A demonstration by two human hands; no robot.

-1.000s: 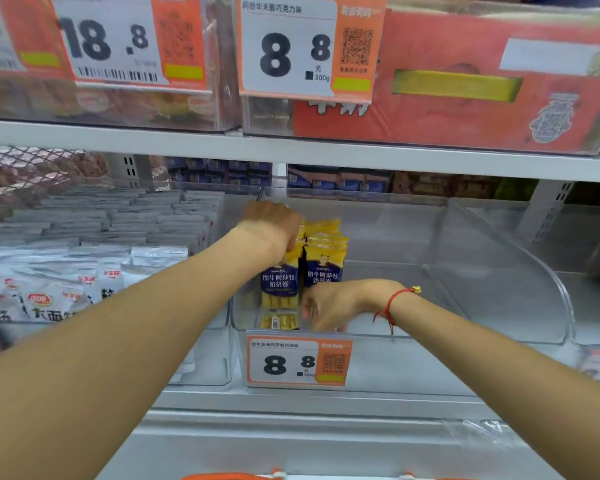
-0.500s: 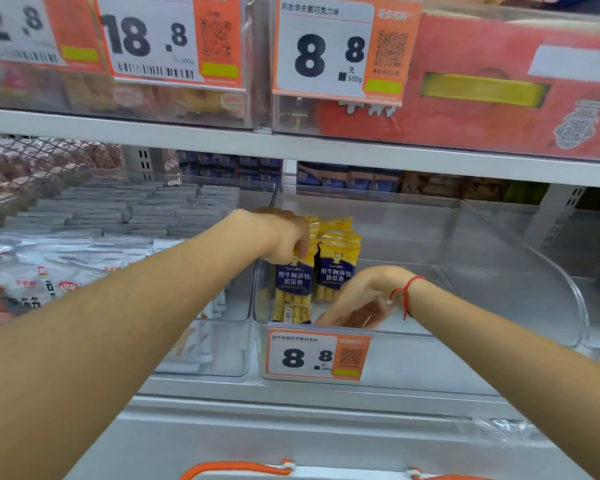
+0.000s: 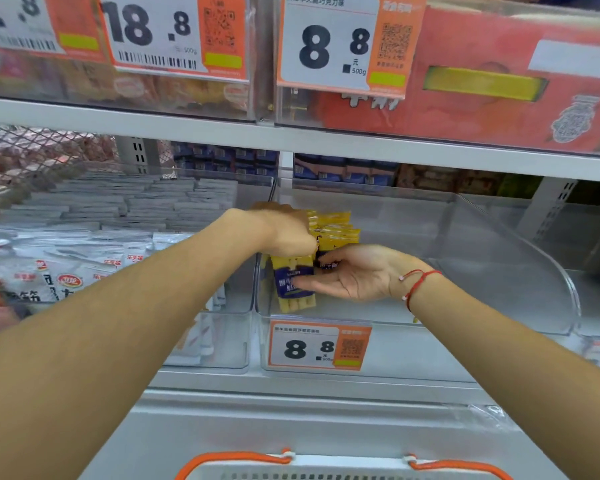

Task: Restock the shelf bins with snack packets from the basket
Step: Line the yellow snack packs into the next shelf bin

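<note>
Clear bin: both hands steady snack packets (upright).

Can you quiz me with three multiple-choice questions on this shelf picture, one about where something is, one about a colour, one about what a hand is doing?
1. Where do the yellow snack packets stand?
A. in the clear bin tagged 8.8
B. in the basket
C. on the upper shelf

2. What colour is the cord on the right wrist?
A. blue
B. red
C. green

3. How is the right hand?
A. clenched in a fist
B. out of sight
C. open, fingers straight against the packets

Answers: A, the packets stand at the bin's left end, behind the 8.8 tag; B, the red cord shows plainly; C, palm up, fingers flat, while the left hand grips the packets' tops.
</note>
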